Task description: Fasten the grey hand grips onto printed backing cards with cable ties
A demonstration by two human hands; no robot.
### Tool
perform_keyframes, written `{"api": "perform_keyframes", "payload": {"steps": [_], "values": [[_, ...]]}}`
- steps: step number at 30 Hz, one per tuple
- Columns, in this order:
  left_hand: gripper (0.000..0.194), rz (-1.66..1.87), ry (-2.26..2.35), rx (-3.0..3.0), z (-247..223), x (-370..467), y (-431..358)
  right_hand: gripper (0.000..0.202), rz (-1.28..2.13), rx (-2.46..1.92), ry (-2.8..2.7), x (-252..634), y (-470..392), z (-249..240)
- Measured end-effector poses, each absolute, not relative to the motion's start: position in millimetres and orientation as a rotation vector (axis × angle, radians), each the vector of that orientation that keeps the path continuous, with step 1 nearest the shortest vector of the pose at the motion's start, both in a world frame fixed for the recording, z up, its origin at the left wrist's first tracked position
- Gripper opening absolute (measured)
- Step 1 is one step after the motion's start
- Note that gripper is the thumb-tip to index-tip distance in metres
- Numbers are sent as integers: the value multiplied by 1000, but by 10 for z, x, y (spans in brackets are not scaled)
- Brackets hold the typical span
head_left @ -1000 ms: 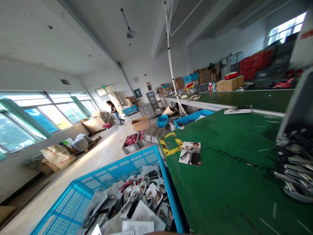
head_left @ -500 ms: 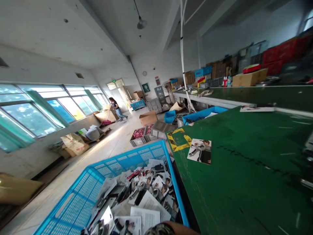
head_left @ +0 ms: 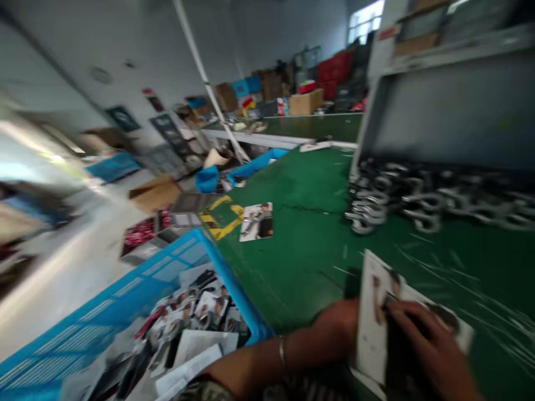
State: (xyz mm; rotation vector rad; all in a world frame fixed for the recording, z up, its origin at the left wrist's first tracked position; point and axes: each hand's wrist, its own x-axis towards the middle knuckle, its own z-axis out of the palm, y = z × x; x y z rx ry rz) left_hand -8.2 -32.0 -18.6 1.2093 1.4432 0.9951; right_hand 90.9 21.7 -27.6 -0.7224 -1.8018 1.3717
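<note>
Low on the right, both my hands are at a white printed card (head_left: 371, 320) held above the green table, with a second white panel behind it. My left hand (head_left: 340, 323), a bracelet on its wrist, grips the card's left edge; its fingertips are hidden behind the card. My right hand (head_left: 434, 345) has bent fingers pressed together at a small dark part on the card's face; blur hides what that is. Another printed card with a metal-looking tool on it (head_left: 256, 221) lies flat by the yellow tape square. My left forearm crosses the corner of the blue crate (head_left: 238, 278).
Many carded tools and white sheets fill the blue crate. The green table (head_left: 301, 267) carries several rows of metal-handled tools (head_left: 371, 206) beneath a grey shelf (head_left: 451, 106). Beyond stand a white pole (head_left: 200, 67), a cardboard box (head_left: 154, 192) and a bin of red pieces (head_left: 142, 231).
My view has swung right, towards the table and tool rows. My left arm has come from the crate's edge to above the table, and both hands now show at a card.
</note>
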Motion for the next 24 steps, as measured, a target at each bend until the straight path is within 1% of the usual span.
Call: {"api": "perform_keyframes", "payload": {"steps": [2,5,9,13,16,21,24], "values": [[15,956,1321,1294,-256,-37,-189,18,1253,-980,-1759,1522,274,-330],[19,893,1274,1503,-277,-10,-103,18,1210,-1166,-1685,1895,280,-378],[23,951,1281,1698,-250,-22,-182,20,1273,-1175,-1565,1845,323,-443],[15,860,1425,1644,-323,-82,-166,19,1281,-1110,-1652,1804,299,-442],[12,817,1437,1642,-333,-123,-130,18,1222,-1105,-1700,1829,278,-432],[21,875,1427,1773,-278,-136,-167,17,1210,-1135,-1647,1843,296,-454],[16,848,1462,1700,-309,-148,-156,17,1196,-1107,-1705,1817,301,-459]]}}
